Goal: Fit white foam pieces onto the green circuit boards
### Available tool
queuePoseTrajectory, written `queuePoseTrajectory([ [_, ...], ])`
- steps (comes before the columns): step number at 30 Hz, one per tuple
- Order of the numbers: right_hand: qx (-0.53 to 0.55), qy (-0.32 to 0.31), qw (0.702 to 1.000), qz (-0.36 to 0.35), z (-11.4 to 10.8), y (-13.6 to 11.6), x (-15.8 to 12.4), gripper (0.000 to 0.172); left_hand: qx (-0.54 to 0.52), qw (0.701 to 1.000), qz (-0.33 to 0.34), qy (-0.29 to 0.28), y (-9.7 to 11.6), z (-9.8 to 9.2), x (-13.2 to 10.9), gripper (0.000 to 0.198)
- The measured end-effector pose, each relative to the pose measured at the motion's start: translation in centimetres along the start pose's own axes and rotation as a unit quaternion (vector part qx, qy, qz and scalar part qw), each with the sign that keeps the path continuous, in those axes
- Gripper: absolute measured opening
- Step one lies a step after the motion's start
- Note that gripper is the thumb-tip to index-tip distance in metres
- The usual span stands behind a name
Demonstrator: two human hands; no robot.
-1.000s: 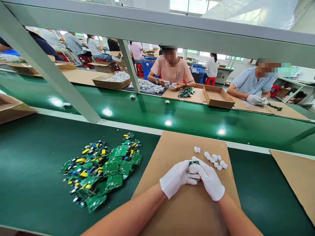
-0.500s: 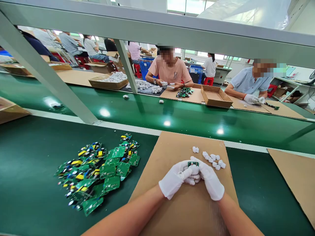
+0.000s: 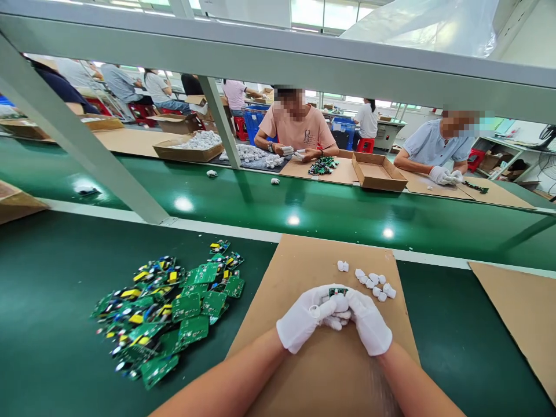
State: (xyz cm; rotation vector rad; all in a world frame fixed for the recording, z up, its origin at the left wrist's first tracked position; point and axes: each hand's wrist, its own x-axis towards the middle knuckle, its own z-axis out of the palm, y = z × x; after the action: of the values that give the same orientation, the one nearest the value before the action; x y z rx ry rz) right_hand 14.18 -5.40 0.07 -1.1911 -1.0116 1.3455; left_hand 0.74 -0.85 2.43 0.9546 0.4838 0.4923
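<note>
Both my hands wear white gloves and meet over a brown cardboard sheet (image 3: 304,382). My left hand (image 3: 302,321) and my right hand (image 3: 369,324) are closed together around a small green circuit board (image 3: 337,292) with a white plastic piece; only the board's top edge shows between the fingers. Just beyond my right hand lies a small cluster of white plastic parts (image 3: 372,282) on the cardboard. A heap of green circuit boards (image 3: 167,310) lies on the dark green bench surface to the left of my left hand.
A grey frame post (image 3: 82,145) slants across the left. Beyond a glossy green conveyor belt (image 3: 304,202), two people sit facing me with boards, white parts and an open cardboard box (image 3: 379,172). Another cardboard sheet (image 3: 521,313) lies at right.
My hands stay clasped on the board; the fingers have shifted slightly around it. The view has tilted a little, moving everything slightly left.
</note>
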Motion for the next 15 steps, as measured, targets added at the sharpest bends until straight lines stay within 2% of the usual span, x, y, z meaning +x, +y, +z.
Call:
queuePoseTrajectory([
  [2, 0.002, 0.004, 1.000, 0.000, -0.11, -0.02, 0.03, 0.051, -0.012, 1.000, 0.003, -0.008, 0.09, 0.02, -0.05, 0.031],
  [5, -0.058, 0.015, 0.998, -0.005, -0.38, -0.11, -0.01, 0.048, -0.040, 0.999, 0.005, -0.037, 0.04, -0.13, -0.01, 0.037],
  [8, -0.093, 0.010, 0.996, 0.000, -0.52, -0.15, -0.11, 0.053, -0.064, 0.996, 0.014, -0.062, -0.19, -0.37, 0.08, 0.036],
  [15, -0.252, 0.031, 0.964, -0.073, -0.43, -0.78, -0.18, 0.036, -0.062, 0.997, 0.002, -0.041, -0.71, -0.45, -0.12, 0.034],
])
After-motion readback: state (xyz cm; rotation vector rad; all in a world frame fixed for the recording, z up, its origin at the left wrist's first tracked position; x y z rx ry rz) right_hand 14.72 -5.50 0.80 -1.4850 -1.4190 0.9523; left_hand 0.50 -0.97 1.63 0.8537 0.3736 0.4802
